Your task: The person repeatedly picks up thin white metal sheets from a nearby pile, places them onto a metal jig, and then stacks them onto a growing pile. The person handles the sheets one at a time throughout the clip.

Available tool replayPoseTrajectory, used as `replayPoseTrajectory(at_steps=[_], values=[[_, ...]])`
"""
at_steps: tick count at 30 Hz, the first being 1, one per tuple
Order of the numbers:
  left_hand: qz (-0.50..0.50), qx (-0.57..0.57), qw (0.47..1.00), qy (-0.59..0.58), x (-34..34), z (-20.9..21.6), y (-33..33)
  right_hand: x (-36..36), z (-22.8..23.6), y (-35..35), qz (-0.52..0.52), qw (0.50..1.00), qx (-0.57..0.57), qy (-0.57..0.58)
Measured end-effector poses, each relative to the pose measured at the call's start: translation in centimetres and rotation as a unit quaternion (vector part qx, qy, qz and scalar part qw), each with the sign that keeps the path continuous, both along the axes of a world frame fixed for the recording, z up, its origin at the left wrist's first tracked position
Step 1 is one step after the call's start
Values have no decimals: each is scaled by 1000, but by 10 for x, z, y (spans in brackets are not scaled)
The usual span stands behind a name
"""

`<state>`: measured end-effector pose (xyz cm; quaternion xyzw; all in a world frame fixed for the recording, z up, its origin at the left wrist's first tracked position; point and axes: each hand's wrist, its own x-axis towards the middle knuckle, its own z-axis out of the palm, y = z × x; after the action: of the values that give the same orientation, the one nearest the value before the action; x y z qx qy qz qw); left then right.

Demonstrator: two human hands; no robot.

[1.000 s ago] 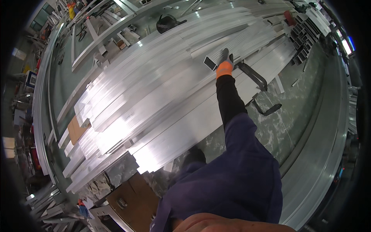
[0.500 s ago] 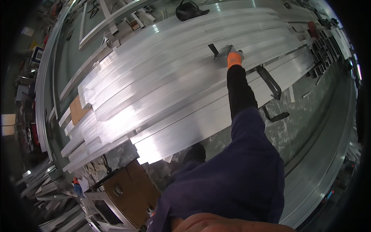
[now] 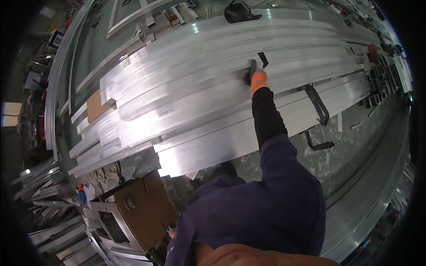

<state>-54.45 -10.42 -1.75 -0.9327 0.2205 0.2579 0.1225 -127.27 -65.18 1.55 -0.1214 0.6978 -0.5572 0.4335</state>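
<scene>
My right hand, in a grey glove with an orange cuff, reaches out over a wide stack of long silver metal profiles. Its thumb points away from me and its other fingers curl around a dark, blurred patch at the hand's left side; what that patch is, I cannot make out. Just beyond the hand, a short black strip lies on the profiles. Low in the view, my left hand shows only as a bit of glove beside a brown cardboard box; its fingers are hidden.
A black cap rests at the stack's far edge. Black straps lie across the near profiles at right. Dark square tubes are piled at far right. Cut metal lengths lie at left. A metal frame stands against the box.
My right hand has moved left along the profiles, away from the black strip. The whole view has shifted slightly. The left hand stays by the box.
</scene>
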Motion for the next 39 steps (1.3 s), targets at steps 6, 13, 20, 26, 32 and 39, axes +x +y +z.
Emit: replayPoseTrajectory(at_steps=[6, 13, 20, 26, 32, 39], values=[[6, -16, 1000, 12, -8, -12, 1, -8, 6, -8, -36, 998, 33, 37], [4, -12, 1000, 17, -23, -14, 18, -29, 8, 12, -147, 989, 2, 10], [-321, 214, 922, 32, -4, -16, 18, -55, 5, 2, -24, 984, -44, 173], [-406, -138, 902, -57, 38, 3, -181, -52, -13, -14, -1, 997, -21, 73], [-301, -479, 824, 42, -32, 53, -468, -71, -25, -25, 12, 993, 65, 95], [-594, -260, 757, -84, 67, 17, -685, -77, -82, -30, 23, 965, -45, 256]])
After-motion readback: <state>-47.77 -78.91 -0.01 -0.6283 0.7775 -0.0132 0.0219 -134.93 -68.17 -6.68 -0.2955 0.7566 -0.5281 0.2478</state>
